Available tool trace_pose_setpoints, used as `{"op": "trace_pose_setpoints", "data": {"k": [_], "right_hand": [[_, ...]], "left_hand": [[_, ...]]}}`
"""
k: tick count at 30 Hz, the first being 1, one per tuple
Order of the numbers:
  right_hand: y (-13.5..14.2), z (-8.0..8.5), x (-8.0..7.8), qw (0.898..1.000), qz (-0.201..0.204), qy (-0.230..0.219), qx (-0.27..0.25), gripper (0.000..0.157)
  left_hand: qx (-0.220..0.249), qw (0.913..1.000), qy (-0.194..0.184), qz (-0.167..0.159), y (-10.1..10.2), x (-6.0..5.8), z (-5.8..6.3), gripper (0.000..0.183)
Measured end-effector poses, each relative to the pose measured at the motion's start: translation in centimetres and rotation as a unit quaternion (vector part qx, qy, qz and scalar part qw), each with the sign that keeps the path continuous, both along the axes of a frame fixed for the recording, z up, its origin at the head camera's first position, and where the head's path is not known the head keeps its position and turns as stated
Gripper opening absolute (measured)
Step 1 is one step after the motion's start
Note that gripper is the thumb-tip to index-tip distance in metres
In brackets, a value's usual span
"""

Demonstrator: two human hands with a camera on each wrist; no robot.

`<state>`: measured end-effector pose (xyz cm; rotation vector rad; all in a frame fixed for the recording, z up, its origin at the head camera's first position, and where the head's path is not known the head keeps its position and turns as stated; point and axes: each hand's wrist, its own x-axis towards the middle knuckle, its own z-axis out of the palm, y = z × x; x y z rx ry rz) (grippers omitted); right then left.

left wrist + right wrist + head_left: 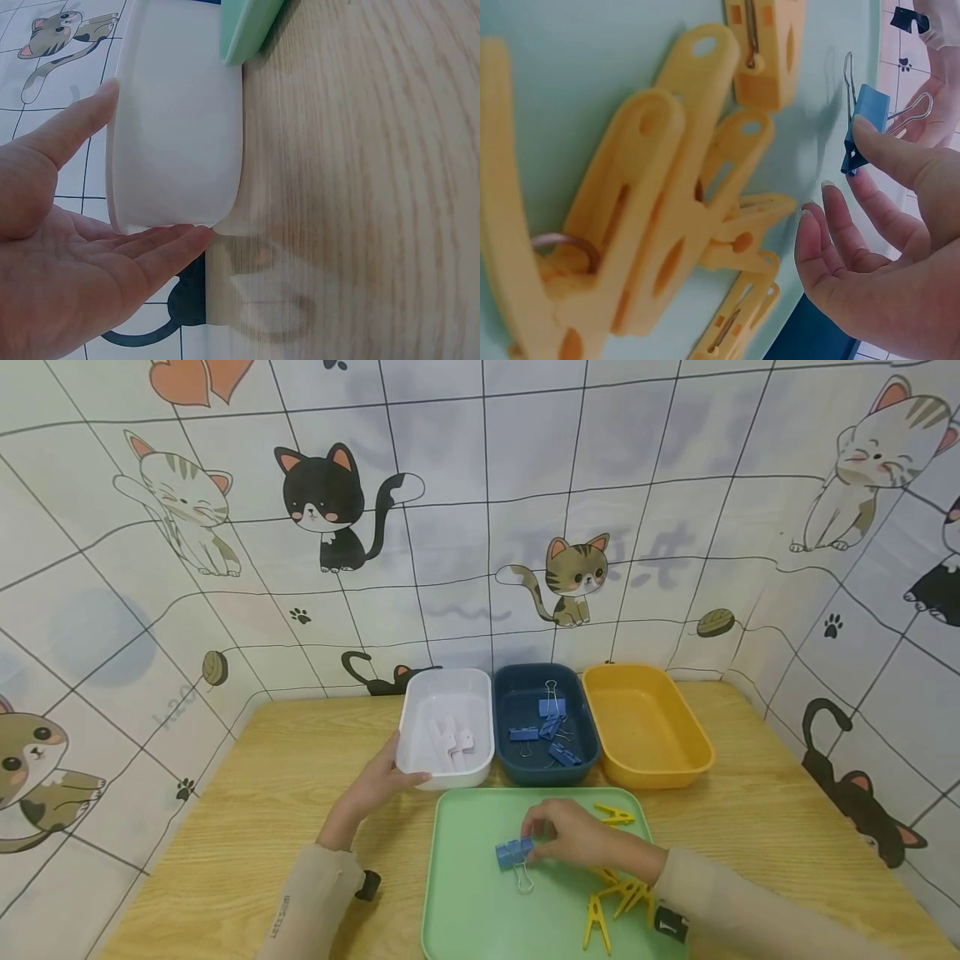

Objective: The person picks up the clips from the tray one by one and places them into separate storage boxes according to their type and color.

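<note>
A blue metal binder clip (512,854) is being pinched between thumb and forefinger of the right hand (573,837) over a pale-green rectangular tray (480,914); a white rectangular bin (447,693) is being touched by the left hand (379,783), fingers straight.

Blue clip (508,855) partly behind right hand (573,835), yellow clothespins (596,927) partly behind forearm (643,858), green tray (480,914) cropped below

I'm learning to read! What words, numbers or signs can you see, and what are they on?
"Lets.slim", as best I can read it: on the left sleeve.
Too blurred to read: faint marks on the wall.
Too small to read: white marks on the black tag by the right sleeve.
</note>
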<state>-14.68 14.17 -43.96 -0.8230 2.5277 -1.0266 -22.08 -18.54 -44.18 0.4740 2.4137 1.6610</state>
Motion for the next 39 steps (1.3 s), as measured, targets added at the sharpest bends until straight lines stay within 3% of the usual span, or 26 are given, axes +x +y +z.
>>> {"op": "trace_pose_setpoints", "data": {"k": [17,27,34,39], "right_hand": [[0.3,1.1,-0.6,1.000,-0.024,0.003,-0.006,0.019],[0.7,2.2,-1.2,0.999,-0.012,0.046,-0.021,0.019],[0.9,2.9,-1.8,0.998,-0.027,0.060,-0.018,0.020],[1.2,3.5,-2.3,0.997,-0.043,0.063,-0.013,0.020]], "left_hand": [[-0.007,1.0000,-0.001,0.005,0.0,0.1,0.0,0.093],[-0.005,1.0000,0.001,0.003,0.0,0.2,0.1,0.095],[-0.002,1.0000,0.003,0.000,-0.1,0.0,-0.1,0.097],[0.004,0.9999,-0.009,0.004,0.2,0.4,0.5,0.096]]}}
